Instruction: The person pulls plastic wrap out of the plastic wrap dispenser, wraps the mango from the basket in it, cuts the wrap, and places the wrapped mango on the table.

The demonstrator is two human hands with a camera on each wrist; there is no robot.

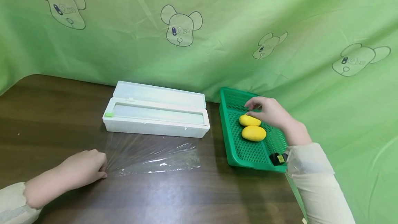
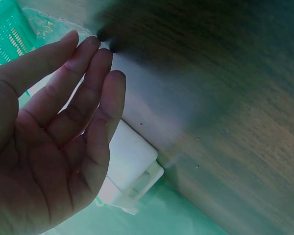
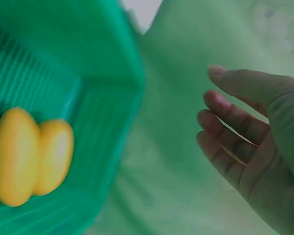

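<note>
A sheet of clear plastic wrap (image 1: 155, 158) stretches from the front of a white dispenser box (image 1: 155, 127) over the brown table. At the sheet's left front corner my left hand (image 1: 84, 167) pinches the film between thumb and fingertips; the left wrist view shows the thumb (image 2: 63, 46) close to the index fingertip. My right hand (image 1: 268, 111) hovers over the green basket (image 1: 231, 151), fingers loosely bent and holding nothing. Two yellow, oval, mango-like fruits (image 1: 254, 133) lie side by side in the basket, the rear one partly behind the right thumb. In the right wrist view that hand (image 3: 245, 132) appears apart from both fruits.
The box's lid (image 1: 158, 92) is raised toward the back, and a small green piece (image 1: 109, 114) sits at its left end. A green curtain (image 1: 217, 20) with bear drawings hangs behind the table and along the right. A black wrist device (image 1: 276, 159) overlaps the basket's front right corner.
</note>
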